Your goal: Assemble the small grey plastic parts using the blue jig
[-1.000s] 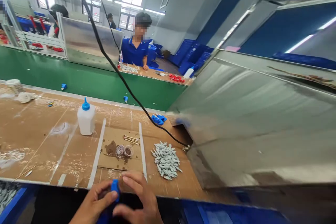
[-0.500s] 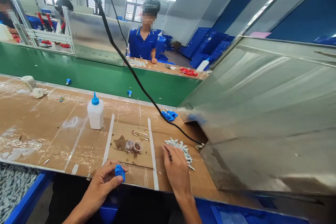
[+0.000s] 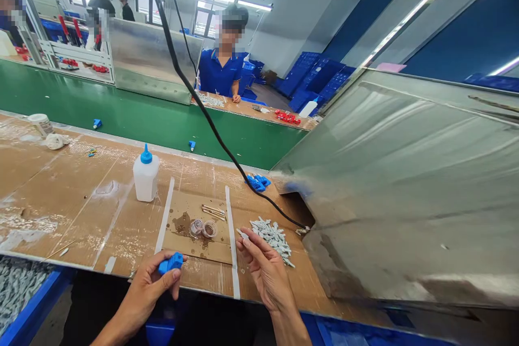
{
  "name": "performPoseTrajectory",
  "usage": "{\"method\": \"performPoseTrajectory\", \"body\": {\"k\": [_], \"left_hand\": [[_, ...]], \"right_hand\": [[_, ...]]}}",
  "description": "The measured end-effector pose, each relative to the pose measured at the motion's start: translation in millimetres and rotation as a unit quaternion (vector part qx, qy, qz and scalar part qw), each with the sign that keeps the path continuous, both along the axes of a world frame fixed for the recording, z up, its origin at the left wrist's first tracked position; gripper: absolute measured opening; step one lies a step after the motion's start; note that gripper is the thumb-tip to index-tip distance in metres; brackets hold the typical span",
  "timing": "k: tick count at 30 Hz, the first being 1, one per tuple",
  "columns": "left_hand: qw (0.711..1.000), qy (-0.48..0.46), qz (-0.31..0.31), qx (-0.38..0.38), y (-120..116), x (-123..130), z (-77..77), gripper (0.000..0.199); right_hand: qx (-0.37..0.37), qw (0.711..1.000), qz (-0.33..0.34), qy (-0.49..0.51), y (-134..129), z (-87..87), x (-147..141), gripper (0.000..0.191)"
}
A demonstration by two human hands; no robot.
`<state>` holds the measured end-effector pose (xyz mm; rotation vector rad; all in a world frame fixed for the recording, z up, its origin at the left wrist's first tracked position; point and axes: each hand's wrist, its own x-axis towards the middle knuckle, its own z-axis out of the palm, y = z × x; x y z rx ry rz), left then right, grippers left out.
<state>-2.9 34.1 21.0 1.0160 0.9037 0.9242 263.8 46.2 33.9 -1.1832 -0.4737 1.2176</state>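
Observation:
Between the thumb and fingers of my left hand (image 3: 152,286) is a small blue plastic block (image 3: 171,263), held just above the table's front edge. My right hand (image 3: 265,267) pinches a small pale grey piece (image 3: 242,234) at its fingertips. That hand is beside a pile of similar grey pieces (image 3: 273,235), to its right. Left of it, two small clear cups (image 3: 210,229) of dark liquid stand on a stained cardboard sheet (image 3: 182,248). Several cotton swabs (image 3: 213,212) lie behind the cups.
A white squeeze bottle (image 3: 145,181) stands left of the cardboard. Blue parts (image 3: 258,182) lie at the back, near a black cable (image 3: 214,135) crossing the view. A large metal panel (image 3: 397,189) bounds the right. Across a green belt (image 3: 162,127), a co-worker (image 3: 221,73) sits.
My right hand has lifted from the grey pile with one piece and turned, fingertips now pointing left. My left hand has shifted slightly left and tilted the blue block. Blue pieces on the belt moved left.

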Motion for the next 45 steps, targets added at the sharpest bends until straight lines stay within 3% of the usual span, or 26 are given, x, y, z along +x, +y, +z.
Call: {"method": "performPoseTrajectory", "body": {"k": [6,13,15,18,22,25,29,34,37,40,45], "left_hand": [[1.0,-0.013,0.0,-0.002,-2,-2,-2.6,0.039],[0.98,-0.175,-0.05,-0.086,1,0,-6.4,0.039],[0.98,-0.166,-0.068,-0.091,0,-2,-6.2,0.038],[0.984,-0.127,-0.079,-0.096,-2,-4,-6.6,0.039],[0.99,-0.118,-0.039,-0.074,-1,-5,-11.6,0.041],[0.98,-0.175,-0.001,-0.094,2,-4,-13.5,0.045],[0.987,-0.137,0.027,-0.076,2,-4,-10.3,0.04],[0.978,-0.181,-0.019,-0.102,2,-4,-10.7,0.039],[0.977,-0.188,-0.013,-0.097,4,-3,-15.4,0.04],[0.982,-0.17,0.011,-0.075,6,-1,-19.6,0.038],[0.992,-0.118,-0.005,-0.034,9,1,-18.0,0.031]], "right_hand": [[0.027,0.999,-0.004,-0.043,3,-1.8,-11,0.04],[0.083,0.968,-0.007,-0.236,9,-8.6,-19,0.035],[0.104,0.945,0.008,-0.311,10,-7.6,-23,0.03],[0.158,0.882,0.032,-0.443,13,-3.1,-30,0.02],[0.258,0.798,0.051,-0.542,20,6.2,-44,0.016],[0.304,0.762,0.062,-0.568,26,10.4,-53,0.019],[0.317,0.736,0.071,-0.594,32,6.6,-59,0.02],[0.316,0.731,0.08,-0.6,34,1.5,-58,0.021],[0.316,0.742,0.058,-0.588,31,5.5,-58,0.021],[0.301,0.77,0.029,-0.562,26,10.6,-60,0.017],[0.255,0.83,0.025,-0.495,11,13.7,-71,0.012]]}}
